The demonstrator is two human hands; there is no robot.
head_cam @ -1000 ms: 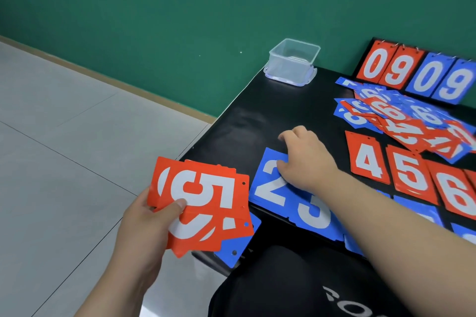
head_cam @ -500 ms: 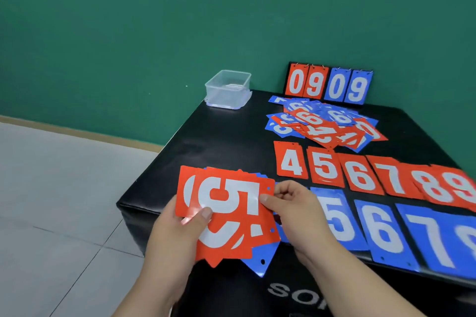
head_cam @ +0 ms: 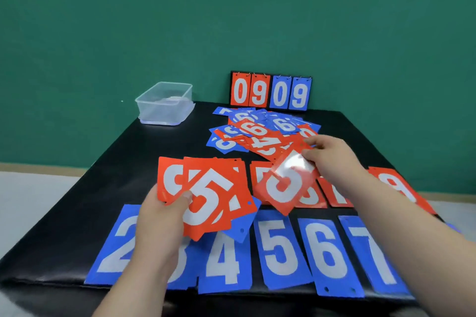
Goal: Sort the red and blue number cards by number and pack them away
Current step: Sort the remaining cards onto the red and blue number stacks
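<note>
Since the red 5 card (head_cam: 283,188) is hanging tilted just above the 5 spot of the red row (head_cam: 257,174), I'd say the step in hand is dropping it onto that spot. To do it well, square it up first. Right now it's rotated, with one corner pointing near over the gap toward the blue row (head_cam: 280,247). So turn it until its edges line up with the card underneath, lower it flat, and only then let go. Otherwise it'll slide across onto the neighbour to the right.

Hands: the right hand (head_cam: 334,154) is pinching that card by its far corner, fingertips closed on it and the rest of the card dangling free. There's glare on the top half, so I can't tell exactly how much finger is on it. The left hand (head_cam: 159,221) is clamped on a fan of cards (head_cam: 206,201), thumb across the front and fingers behind. It's mostly red with a blue one peeking out at the back, held above the near-left part of the table (head_cam: 123,162).

There's plenty left to sort. A loose heap (head_cam: 257,134) sits far centre, and the clear tub (head_cam: 164,110) is at the far left. I can't make out what's in the tub.
</note>
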